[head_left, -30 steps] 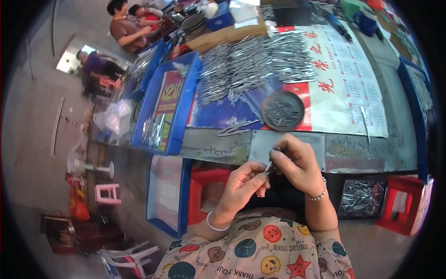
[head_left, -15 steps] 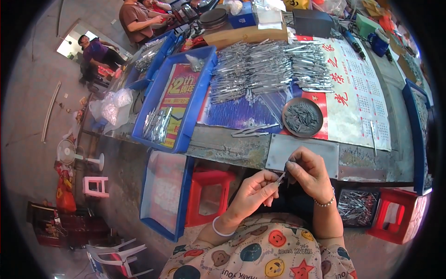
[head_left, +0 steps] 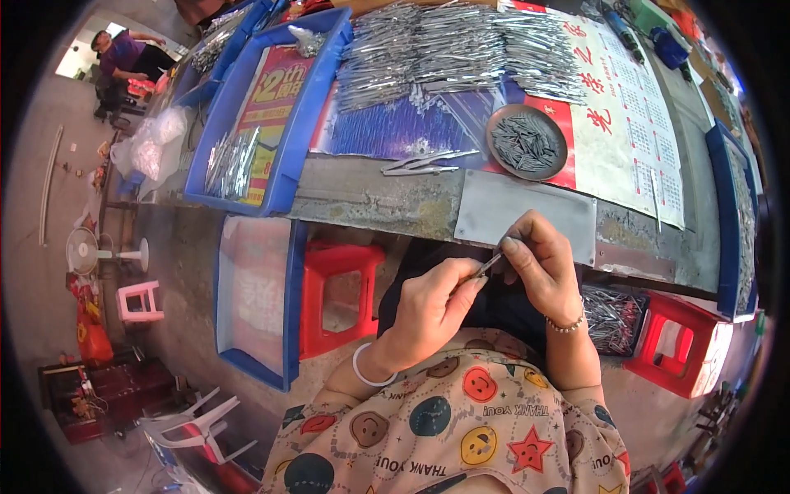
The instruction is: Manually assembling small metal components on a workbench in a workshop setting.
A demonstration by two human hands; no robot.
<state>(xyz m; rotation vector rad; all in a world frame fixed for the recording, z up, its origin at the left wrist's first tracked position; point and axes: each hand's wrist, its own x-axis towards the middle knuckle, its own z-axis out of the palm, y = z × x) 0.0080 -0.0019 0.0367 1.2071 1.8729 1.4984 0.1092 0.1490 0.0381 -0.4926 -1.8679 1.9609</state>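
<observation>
My left hand (head_left: 440, 300) pinches one end of a small, thin metal piece (head_left: 491, 263) between thumb and forefinger. My right hand (head_left: 543, 267) closes on its other end, where fingertips hide part of it. Both hands are just in front of the table edge, by a grey metal plate (head_left: 514, 210). Beyond the plate stands a round dish (head_left: 531, 175) of short dark metal pieces (head_left: 527, 138). A few slim silver strips (head_left: 424, 162) lie left of the dish. Rows of many silver strips (head_left: 457, 49) cover the table farther back.
On the left of the table sits a blue tray (head_left: 286, 177) with some strips in it. Below it is another blue-rimmed tray (head_left: 292, 329), beside a red stool (head_left: 317, 300). At lower right are a bin of metal strips (head_left: 609, 317) and another red stool (head_left: 642, 362).
The view has tilted down, so the table sits higher in the picture. My left hand has turned, with its back now more visible. Both hands still hold the small piece.
</observation>
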